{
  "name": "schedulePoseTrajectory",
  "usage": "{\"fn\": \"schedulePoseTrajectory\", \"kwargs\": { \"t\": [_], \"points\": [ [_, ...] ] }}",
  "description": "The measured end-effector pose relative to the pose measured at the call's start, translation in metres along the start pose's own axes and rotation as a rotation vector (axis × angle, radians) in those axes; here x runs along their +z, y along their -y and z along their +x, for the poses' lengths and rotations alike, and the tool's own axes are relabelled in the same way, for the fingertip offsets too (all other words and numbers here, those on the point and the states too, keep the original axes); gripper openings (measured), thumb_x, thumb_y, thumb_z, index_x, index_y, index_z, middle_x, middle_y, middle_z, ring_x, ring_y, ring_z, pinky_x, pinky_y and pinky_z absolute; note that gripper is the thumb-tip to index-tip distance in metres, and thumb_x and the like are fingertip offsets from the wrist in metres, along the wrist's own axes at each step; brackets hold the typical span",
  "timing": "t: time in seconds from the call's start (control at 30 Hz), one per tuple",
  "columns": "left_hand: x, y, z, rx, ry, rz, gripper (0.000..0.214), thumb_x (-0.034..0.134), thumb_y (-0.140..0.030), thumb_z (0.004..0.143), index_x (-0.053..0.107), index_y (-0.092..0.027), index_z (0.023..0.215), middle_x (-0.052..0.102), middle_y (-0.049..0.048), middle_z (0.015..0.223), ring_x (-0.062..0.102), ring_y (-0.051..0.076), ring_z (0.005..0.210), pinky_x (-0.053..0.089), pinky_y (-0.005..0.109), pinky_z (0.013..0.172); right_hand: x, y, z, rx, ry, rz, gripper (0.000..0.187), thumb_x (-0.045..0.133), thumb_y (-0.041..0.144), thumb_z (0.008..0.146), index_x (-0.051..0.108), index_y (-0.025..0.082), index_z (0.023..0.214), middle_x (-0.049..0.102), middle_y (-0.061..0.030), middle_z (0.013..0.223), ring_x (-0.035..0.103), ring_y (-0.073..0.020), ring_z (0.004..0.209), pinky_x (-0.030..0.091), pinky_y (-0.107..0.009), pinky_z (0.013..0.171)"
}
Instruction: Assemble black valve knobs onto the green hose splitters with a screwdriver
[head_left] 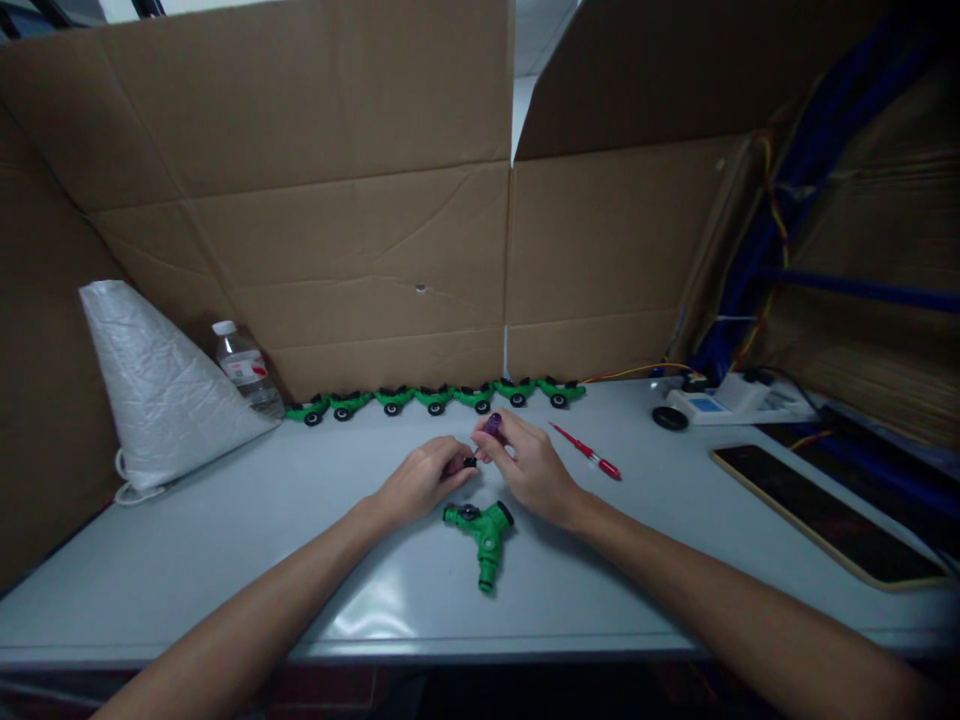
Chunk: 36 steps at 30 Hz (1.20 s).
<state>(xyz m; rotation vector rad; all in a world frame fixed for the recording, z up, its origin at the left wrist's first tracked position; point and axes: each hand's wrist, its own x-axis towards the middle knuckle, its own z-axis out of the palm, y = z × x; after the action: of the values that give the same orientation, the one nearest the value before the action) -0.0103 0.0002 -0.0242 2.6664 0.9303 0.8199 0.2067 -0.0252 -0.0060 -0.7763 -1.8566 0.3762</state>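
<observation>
Pinching a small black part in the fingertips of the left hand; gripping a purple-handled tool in the right hand, close beside the left. Cannot tell about contact between tool and black part. Showing a green Y-shaped fitting on the bench, just nearer than both hands, touching neither; also a red screwdriver right of the right hand.
</observation>
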Motion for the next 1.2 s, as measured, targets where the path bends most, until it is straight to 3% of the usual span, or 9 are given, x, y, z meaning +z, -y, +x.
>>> {"fn": "schedulePoseTrajectory", "kwargs": {
  "t": [0.53,0.73,1.07,1.13,1.2],
  "points": [
    [-0.004,-0.004,0.001,0.075,-0.086,0.096,0.018,0.059,-0.037,0.105,0.062,-0.019,0.103,0.059,0.0018,0.085,0.056,0.017,0.078,0.047,0.028,0.075,-0.007,0.005,0.003,-0.041,-0.058,-0.001,0.016,0.052,0.034,0.109,0.060,0.023,0.101,0.066,-0.0038,0.089,0.066,-0.0202,0.081,0.051,-0.033,0.077],
    [-0.004,-0.001,0.002,0.131,-0.123,0.128,0.017,0.060,-0.035,0.105,0.061,-0.019,0.099,0.059,0.0018,0.085,0.057,0.017,0.077,0.048,0.028,0.074,-0.007,0.006,0.004,-0.116,-0.049,-0.011,0.018,0.052,0.036,0.109,0.060,0.023,0.101,0.064,-0.0041,0.091,0.063,-0.0199,0.084,0.050,-0.032,0.080],
    [-0.006,0.000,0.002,0.123,-0.147,0.096,0.017,0.062,-0.035,0.104,0.063,-0.019,0.099,0.061,0.0026,0.087,0.060,0.017,0.080,0.050,0.028,0.075,-0.009,0.008,0.004,-0.105,0.006,-0.016,0.020,0.050,0.036,0.110,0.061,0.022,0.102,0.064,-0.0045,0.093,0.063,-0.0199,0.086,0.051,-0.033,0.082],
    [-0.007,-0.001,0.003,0.116,-0.147,0.090,0.017,0.061,-0.035,0.105,0.065,-0.018,0.103,0.062,0.0033,0.088,0.062,0.018,0.082,0.051,0.029,0.078,-0.011,0.010,0.005,-0.114,0.027,-0.023,0.020,0.049,0.037,0.110,0.060,0.022,0.102,0.065,-0.0046,0.093,0.063,-0.0204,0.087,0.050,-0.033,0.082],
    [-0.009,-0.002,0.004,0.099,-0.157,0.083,0.019,0.059,-0.035,0.106,0.066,-0.019,0.113,0.064,0.0043,0.091,0.063,0.019,0.086,0.052,0.031,0.081,-0.013,0.011,0.007,-0.097,-0.044,-0.029,0.021,0.048,0.037,0.110,0.060,0.022,0.102,0.064,-0.0054,0.094,0.063,-0.0210,0.089,0.049,-0.034,0.084]
  ]
}}
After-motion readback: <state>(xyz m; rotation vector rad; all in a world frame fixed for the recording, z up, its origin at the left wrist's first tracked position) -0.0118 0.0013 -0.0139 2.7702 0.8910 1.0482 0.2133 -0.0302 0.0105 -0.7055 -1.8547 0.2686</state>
